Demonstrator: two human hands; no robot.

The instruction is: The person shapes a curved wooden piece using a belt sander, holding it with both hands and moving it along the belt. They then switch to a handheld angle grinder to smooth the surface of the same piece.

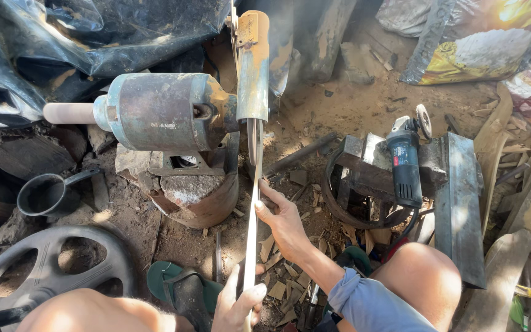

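A person seated low on a dirt workshop floor held a long, narrow metal blade (253, 203) up to the grinding wheel (252, 138) of a worn bench grinder (161, 112). The right hand (284, 218) closed around the blade's middle, fingers curled over its edge. The left hand (236, 307) gripped the near end between thumb and fingers, at the bottom of the view. The blade ran from near to far, its far tip touching the wheel beneath a rusted guard (252, 61). To the right, an angle grinder (405, 161) lay on a steel block (364, 161). A black ladle (47, 193) rested at left, a green sandal (176, 284) near the left hand, wood chips (290, 289) scattered about.
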